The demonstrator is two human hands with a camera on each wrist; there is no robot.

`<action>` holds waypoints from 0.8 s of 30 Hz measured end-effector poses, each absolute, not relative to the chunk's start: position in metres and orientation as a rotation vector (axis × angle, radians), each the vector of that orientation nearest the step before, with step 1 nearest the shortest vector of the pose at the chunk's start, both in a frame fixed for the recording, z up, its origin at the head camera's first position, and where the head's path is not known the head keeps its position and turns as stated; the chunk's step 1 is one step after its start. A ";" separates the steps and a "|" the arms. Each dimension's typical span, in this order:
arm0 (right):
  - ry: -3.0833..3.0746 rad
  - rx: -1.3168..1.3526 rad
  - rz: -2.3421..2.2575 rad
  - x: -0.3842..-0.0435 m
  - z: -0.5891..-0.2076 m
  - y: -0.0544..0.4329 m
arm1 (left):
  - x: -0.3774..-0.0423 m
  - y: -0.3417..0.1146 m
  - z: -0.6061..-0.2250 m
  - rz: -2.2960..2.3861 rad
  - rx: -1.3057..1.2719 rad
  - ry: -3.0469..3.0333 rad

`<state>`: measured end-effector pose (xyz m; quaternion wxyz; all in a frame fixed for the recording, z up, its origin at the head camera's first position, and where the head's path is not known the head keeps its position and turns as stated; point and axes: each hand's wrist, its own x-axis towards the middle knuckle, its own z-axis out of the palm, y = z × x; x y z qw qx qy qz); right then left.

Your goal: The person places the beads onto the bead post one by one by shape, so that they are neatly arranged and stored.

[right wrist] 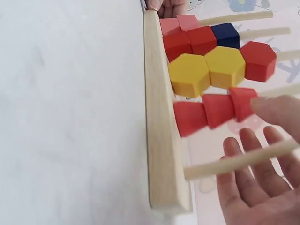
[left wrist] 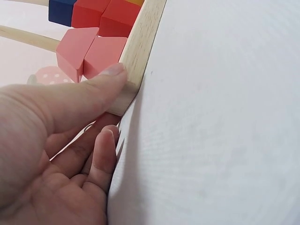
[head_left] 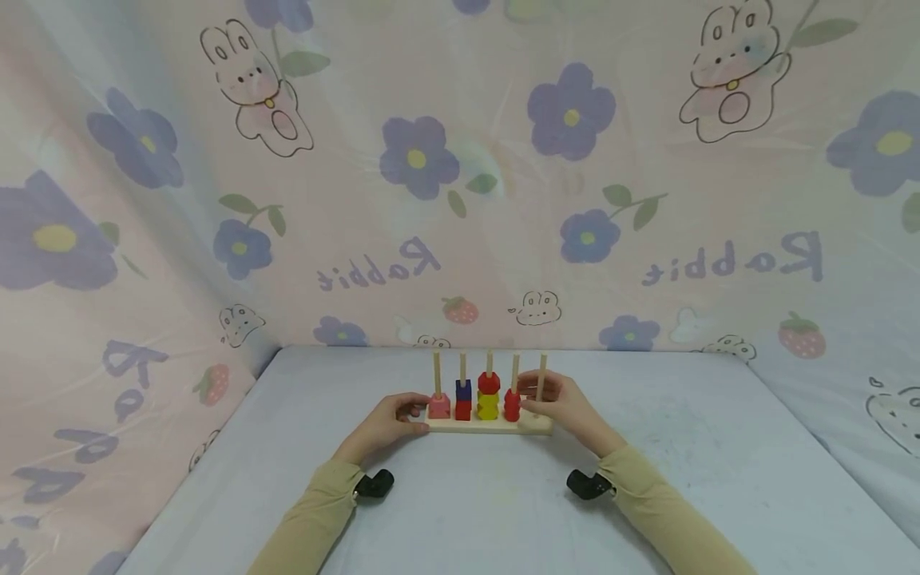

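Note:
A wooden peg board with upright pegs stands on the table. My left hand grips its left end, the thumb on the edge beside the pink blocks. My right hand is at the right end, around the bare last peg. Its thumb meets the top of the stacked red tapered blocks, while the other fingers are spread apart behind the bare peg. Between stand red blocks under a navy block, and yellow hexagonal blocks under a red hexagonal block.
The board rests on a white-covered table. A patterned curtain with flowers and rabbits hangs behind the table and along its left side. Black wrist devices sit at both sleeve cuffs.

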<state>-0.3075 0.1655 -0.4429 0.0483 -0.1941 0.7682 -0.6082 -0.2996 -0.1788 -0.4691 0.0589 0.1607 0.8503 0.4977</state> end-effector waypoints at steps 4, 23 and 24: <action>2.338 -0.688 -1.843 -0.304 -0.442 0.183 | -0.300 -0.180 -0.469 1.486 0.502 2.593; 3.013 -0.574 -1.107 -0.281 -0.430 0.290 | -0.302 -0.222 -0.443 1.298 0.638 2.729; 3.047 -0.581 -1.039 -0.281 -0.431 0.293 | -0.302 -0.225 -0.440 1.237 0.629 2.791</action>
